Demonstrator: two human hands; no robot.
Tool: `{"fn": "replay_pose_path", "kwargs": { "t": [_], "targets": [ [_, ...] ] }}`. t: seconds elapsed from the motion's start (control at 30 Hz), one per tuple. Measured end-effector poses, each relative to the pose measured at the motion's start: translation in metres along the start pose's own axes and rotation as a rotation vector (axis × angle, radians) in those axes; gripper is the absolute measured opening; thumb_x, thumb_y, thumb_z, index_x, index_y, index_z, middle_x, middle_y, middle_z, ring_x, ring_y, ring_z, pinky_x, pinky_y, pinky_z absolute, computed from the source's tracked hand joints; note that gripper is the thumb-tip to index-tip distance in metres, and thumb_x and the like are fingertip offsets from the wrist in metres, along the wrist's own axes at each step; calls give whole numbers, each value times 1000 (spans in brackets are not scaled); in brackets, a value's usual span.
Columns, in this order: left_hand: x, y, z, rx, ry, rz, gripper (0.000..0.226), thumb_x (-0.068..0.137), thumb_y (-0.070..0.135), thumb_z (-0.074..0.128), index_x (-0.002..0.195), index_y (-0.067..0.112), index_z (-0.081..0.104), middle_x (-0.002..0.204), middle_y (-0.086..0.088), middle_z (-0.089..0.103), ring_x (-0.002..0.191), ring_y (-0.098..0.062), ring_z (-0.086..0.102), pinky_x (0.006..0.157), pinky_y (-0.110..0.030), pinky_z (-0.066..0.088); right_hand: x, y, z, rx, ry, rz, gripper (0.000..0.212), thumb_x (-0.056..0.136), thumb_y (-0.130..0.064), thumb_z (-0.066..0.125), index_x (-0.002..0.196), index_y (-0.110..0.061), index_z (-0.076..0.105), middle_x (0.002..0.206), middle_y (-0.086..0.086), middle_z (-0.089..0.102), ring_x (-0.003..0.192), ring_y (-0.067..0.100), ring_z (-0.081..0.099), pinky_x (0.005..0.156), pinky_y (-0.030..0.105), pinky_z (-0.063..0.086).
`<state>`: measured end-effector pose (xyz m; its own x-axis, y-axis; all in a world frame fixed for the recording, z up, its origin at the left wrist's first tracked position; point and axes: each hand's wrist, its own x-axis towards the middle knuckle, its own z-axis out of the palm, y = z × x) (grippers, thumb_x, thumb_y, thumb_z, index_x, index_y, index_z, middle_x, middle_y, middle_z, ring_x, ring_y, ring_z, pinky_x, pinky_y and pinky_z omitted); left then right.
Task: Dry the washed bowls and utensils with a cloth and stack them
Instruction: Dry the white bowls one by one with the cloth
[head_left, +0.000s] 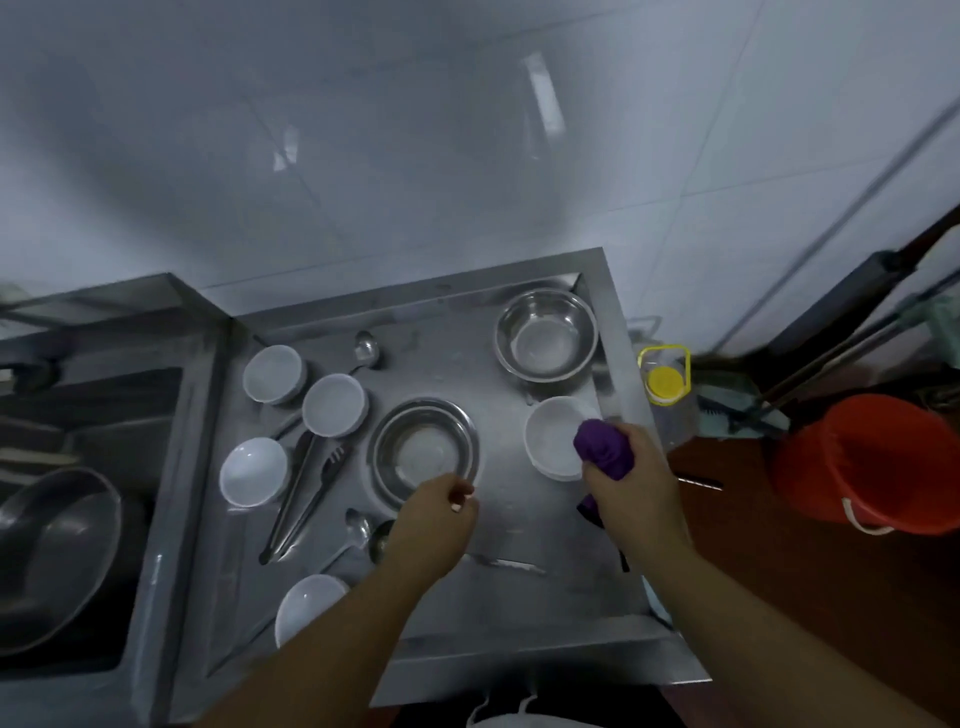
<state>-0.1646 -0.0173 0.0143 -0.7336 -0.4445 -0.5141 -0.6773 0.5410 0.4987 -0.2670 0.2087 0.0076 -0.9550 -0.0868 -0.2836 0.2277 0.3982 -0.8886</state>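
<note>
My right hand (631, 480) grips a bunched purple cloth (602, 453) over the near rim of a white bowl (553, 436) at the right of the steel counter (519, 597). My left hand (439, 514) hovers with curled fingers at the near rim of a steel bowl (423, 449) in the middle; whether it touches the rim is unclear. Several white bowls (332, 405) lie at the left, and another white bowl (306, 605) shows by my left forearm. Tongs (306, 499), spoons (358, 530) and a ladle (366, 348) lie between them. A larger steel bowl (545, 335) stands at the back right.
A sink (62, 519) holding a big steel basin lies to the left. Beside the counter's right edge stand a yellow-capped plastic jug (665, 384) and an orange bucket (872, 462). A knife (506, 564) lies near the counter's front. The tiled wall is behind.
</note>
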Motion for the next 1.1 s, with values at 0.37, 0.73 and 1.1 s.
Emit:
{"fn": "replay_pose_path", "kwargs": {
  "t": [0.37, 0.73, 1.1],
  "targets": [
    [-27, -143, -69, 269, 3, 7, 25, 100, 41, 57, 117, 26, 67, 117, 0, 64, 102, -20, 65, 91, -41, 56, -81, -29, 121, -434, -427, -219, 47, 88, -25, 72, 131, -37, 56, 109, -12, 57, 94, 11, 59, 78, 28, 49],
    [-41, -315, -142, 376, -129, 68, 28, 101, 33, 54, 118, 17, 68, 118, -6, 65, 102, -27, 66, 85, -41, 57, -188, -24, 276, -707, -483, -228, 51, 79, -29, 65, 128, -40, 56, 114, -9, 58, 101, 21, 62, 74, 34, 46],
    [-34, -358, -112, 199, -292, 2, 36, 102, 39, 56, 128, 14, 63, 124, -9, 69, 107, -26, 66, 81, -31, 49, -228, -7, 323, -904, -489, -161, 51, 88, -26, 70, 135, -35, 54, 113, -7, 59, 99, 19, 60, 76, 34, 52]
  ]
}}
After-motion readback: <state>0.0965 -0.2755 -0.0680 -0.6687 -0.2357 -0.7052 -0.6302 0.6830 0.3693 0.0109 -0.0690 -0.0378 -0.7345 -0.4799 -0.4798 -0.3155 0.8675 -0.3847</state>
